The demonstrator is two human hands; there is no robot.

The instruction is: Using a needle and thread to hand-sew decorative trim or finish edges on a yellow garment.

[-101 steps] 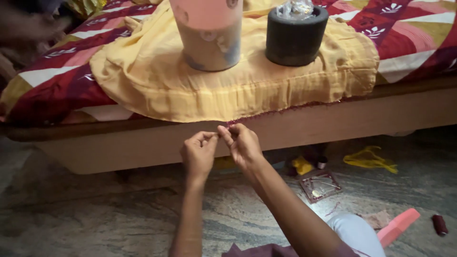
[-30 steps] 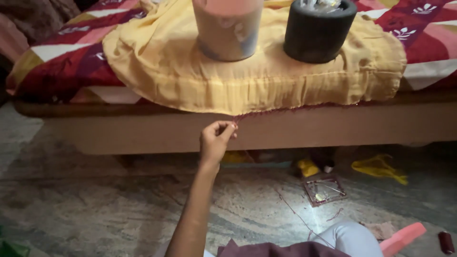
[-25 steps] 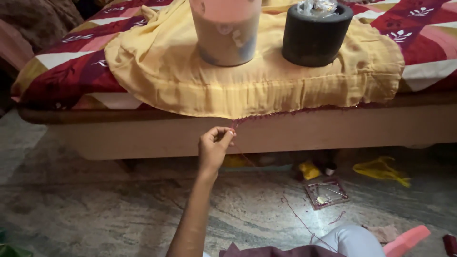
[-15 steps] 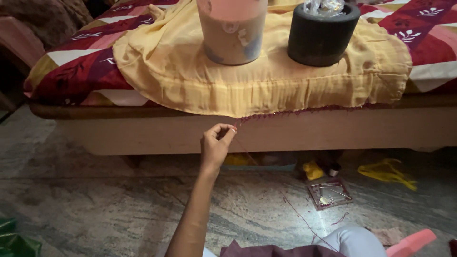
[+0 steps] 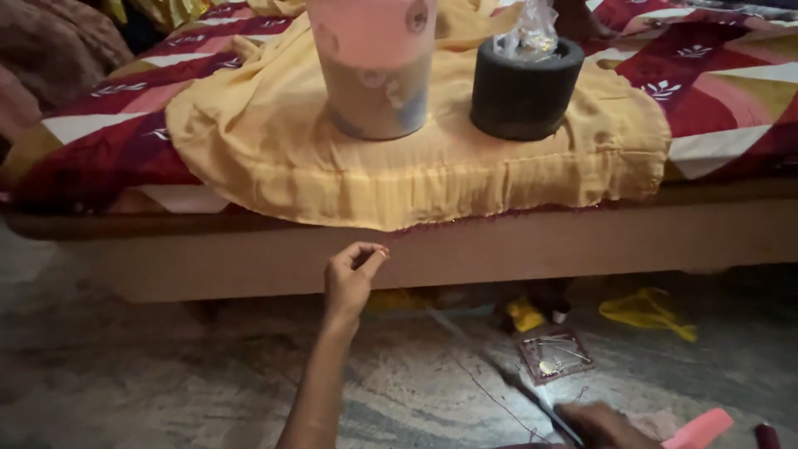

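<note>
Operator: Hands first, nearest the camera.

Inspector: Right hand [image 5: 603, 422] lies low at the bottom edge, blurred, on the stone floor [image 5: 150, 382] beside a dark slim tool [image 5: 544, 407]. Whether its grip is spread or pressed together cannot be told. A pink object [image 5: 698, 429] lies just beside it.

Operator: Left hand?

Inspector: Left hand [image 5: 349, 283] is raised in front of the wooden bed frame [image 5: 582, 245]. Thumb and forefinger are pressed together, pinching a thin red thread [image 5: 490, 397]. The thread runs from the pinch down across the floor toward the right hand.

Operator: Beyond that?

Inspector: Small square tray [image 5: 555, 357] and yellow scraps [image 5: 644, 309] lie on the floor near the frame. The pinch sits just under the edge of a yellow cloth [image 5: 465, 175], which drapes over the bed. On the cloth stand a pink bucket [image 5: 374, 66] and a black round container [image 5: 525, 90], near each other.
</note>
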